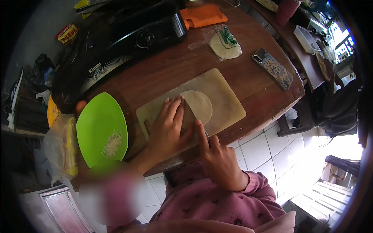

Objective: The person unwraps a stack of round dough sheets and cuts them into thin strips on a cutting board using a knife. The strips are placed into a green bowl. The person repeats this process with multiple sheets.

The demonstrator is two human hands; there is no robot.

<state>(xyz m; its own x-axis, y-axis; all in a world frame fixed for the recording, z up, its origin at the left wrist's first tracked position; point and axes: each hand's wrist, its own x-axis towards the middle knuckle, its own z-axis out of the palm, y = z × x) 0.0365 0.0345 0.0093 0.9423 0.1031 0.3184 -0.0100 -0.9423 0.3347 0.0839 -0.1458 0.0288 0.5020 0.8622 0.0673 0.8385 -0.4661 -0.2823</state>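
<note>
A thin round dough sheet (pixel 200 103) lies on a pale cutting board (pixel 223 84) before me. My left hand (pixel 166 125) presses the left part of the sheet flat, its fingertips close beside a knife blade (pixel 189 112). That blade stands across the dough, its edge against or near it. In my right hand (pixel 218 157) is the knife's handle, mostly hidden by the fingers, with the index finger stretched along the blade's back. Left of the board, a green bowl (pixel 93 125) contains a small heap of thin pale strips (pixel 112 144).
A black Rinnai gas stove (pixel 140 40) occupies the table's far left. Beyond the board lie a plastic packet of round dough sheets (pixel 225 48), an orange cloth (pixel 204 16) and a patterned phone (pixel 274 68). A plastic bag (pixel 58 145) sits left of the bowl.
</note>
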